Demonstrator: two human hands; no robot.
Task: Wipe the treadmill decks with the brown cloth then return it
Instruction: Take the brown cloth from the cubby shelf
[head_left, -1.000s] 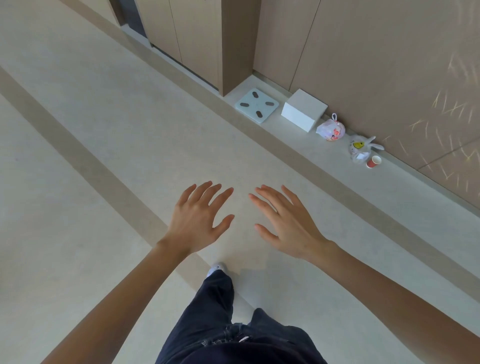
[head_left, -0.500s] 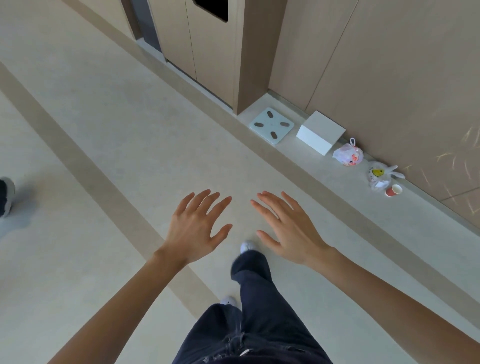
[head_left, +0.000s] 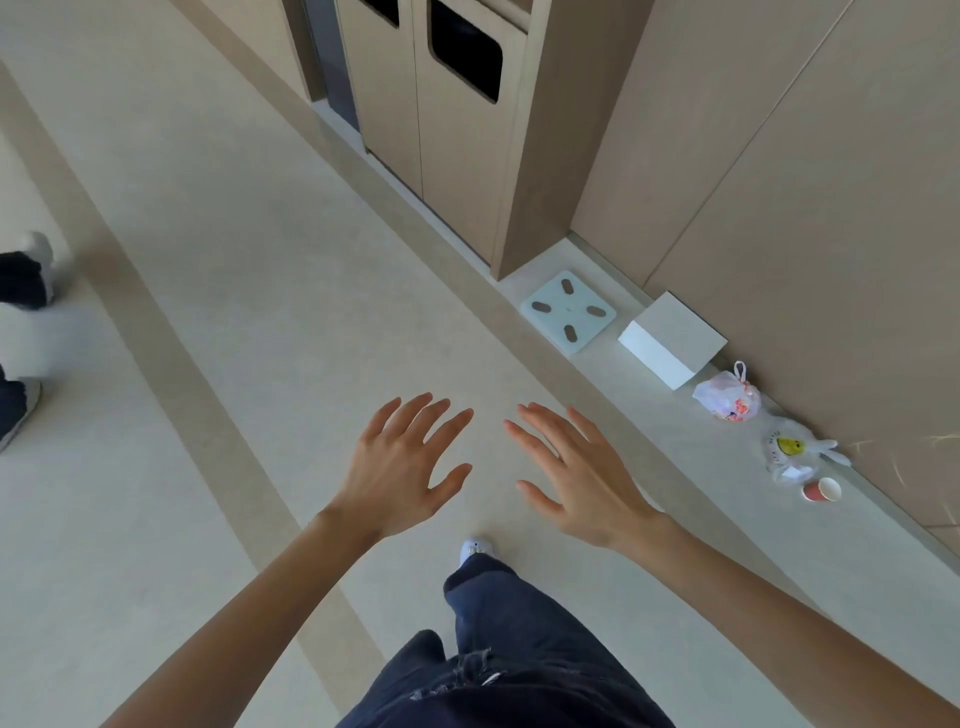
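My left hand (head_left: 400, 467) and my right hand (head_left: 576, 473) are stretched out in front of me over a pale floor, palms down, fingers spread and straight. Neither holds anything. The two hands are side by side, a small gap between them. No brown cloth and no treadmill shows in the head view. My dark-trousered leg and a white shoe (head_left: 475, 551) are below the hands.
Along the wall on the right lie a pale bathroom scale (head_left: 569, 312), a white box (head_left: 670, 340), a tied plastic bag (head_left: 727, 397), a white bag with a yellow smiley (head_left: 792, 452) and a red paper cup (head_left: 821, 489). Beige bin cabinets (head_left: 447, 119) stand ahead. Another person's feet (head_left: 21, 332) show at left.
I have walked forward: the scale, box and bags slid down and right in view, the bin openings came into sight, and another person's feet appeared at left. Both hands stay spread and empty.
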